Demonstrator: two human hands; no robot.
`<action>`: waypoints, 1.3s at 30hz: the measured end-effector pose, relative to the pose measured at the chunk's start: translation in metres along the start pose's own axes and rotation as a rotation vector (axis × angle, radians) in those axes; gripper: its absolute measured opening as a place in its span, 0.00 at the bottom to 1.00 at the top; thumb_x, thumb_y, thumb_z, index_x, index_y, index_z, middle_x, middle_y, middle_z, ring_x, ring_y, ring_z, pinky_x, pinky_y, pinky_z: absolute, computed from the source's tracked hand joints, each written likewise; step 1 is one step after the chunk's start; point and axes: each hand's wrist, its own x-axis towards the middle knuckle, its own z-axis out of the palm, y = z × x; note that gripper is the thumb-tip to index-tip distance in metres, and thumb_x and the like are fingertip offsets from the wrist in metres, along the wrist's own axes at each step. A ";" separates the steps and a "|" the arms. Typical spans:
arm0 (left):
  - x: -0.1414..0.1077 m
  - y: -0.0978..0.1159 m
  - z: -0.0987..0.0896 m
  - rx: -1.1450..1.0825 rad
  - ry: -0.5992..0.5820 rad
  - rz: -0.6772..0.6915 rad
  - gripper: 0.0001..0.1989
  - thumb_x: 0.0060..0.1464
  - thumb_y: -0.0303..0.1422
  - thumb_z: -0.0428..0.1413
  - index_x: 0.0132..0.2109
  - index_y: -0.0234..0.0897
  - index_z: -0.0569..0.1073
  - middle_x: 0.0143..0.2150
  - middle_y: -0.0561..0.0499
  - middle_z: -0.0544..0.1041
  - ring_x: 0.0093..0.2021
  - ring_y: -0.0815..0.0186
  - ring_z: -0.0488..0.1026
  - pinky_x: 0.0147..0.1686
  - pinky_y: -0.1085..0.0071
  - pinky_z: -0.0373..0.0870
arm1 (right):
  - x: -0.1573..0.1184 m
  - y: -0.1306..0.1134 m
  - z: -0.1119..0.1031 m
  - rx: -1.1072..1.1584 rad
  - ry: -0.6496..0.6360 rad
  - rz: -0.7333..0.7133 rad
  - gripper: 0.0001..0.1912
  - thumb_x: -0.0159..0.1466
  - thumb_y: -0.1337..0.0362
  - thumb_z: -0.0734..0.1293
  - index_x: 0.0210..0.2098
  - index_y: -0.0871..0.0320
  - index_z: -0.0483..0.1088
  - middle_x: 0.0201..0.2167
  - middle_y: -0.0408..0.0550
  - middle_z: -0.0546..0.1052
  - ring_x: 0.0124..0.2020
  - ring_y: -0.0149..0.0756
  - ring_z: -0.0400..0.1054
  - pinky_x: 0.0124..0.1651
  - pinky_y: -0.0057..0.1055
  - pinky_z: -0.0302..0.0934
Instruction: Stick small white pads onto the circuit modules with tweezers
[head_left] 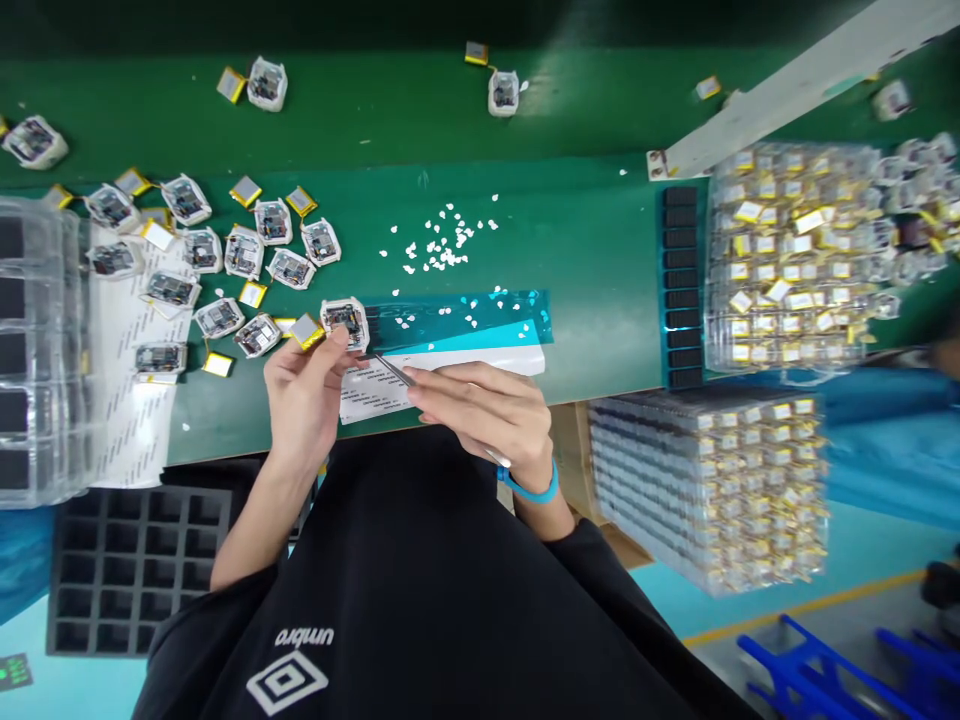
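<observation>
Pinched in my left hand [304, 400] is a small white device housing [346, 322] with its circuit board showing. A silver battery with yellow edges [307, 330] lies by my left fingertips. My right hand [487, 405] is closed round metal tweezers [393, 370], whose tips point at the housing's lower right edge. Under them lie a blue film strip [465, 312] and a white printed backing sheet [375, 392]. Small white round stickers [448, 250] are scattered on the green mat beyond my hands, and several rest on the film.
Several open housings with batteries [244, 252] crowd the left. Clear plastic trays [37, 350] stand at the far left. A black foam strip [681, 290] and stacked trays of battery units [787, 260] are at right. A white bar [780, 85] slants above; a blue-clothed person [892, 430] sits at right.
</observation>
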 end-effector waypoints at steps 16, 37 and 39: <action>-0.003 0.002 -0.003 0.131 -0.095 0.002 0.17 0.49 0.36 0.73 0.30 0.39 0.71 0.26 0.59 0.73 0.24 0.70 0.76 0.32 0.70 0.84 | 0.006 0.003 -0.001 -0.287 -0.108 -0.198 0.09 0.72 0.68 0.75 0.50 0.50 0.84 0.53 0.43 0.88 0.44 0.37 0.85 0.44 0.34 0.83; -0.004 0.002 -0.005 0.207 -0.106 0.054 0.10 0.47 0.32 0.72 0.29 0.39 0.78 0.25 0.58 0.78 0.22 0.68 0.78 0.24 0.71 0.82 | 0.002 0.004 0.001 -0.138 -0.109 -0.149 0.13 0.70 0.73 0.74 0.54 0.63 0.80 0.52 0.54 0.88 0.46 0.42 0.85 0.49 0.41 0.86; -0.006 0.001 -0.005 0.209 -0.096 0.066 0.10 0.47 0.35 0.74 0.33 0.39 0.81 0.28 0.57 0.81 0.23 0.68 0.79 0.25 0.71 0.84 | 0.001 0.004 0.003 -0.098 -0.104 -0.113 0.15 0.72 0.72 0.73 0.58 0.62 0.79 0.53 0.53 0.88 0.48 0.41 0.85 0.50 0.41 0.86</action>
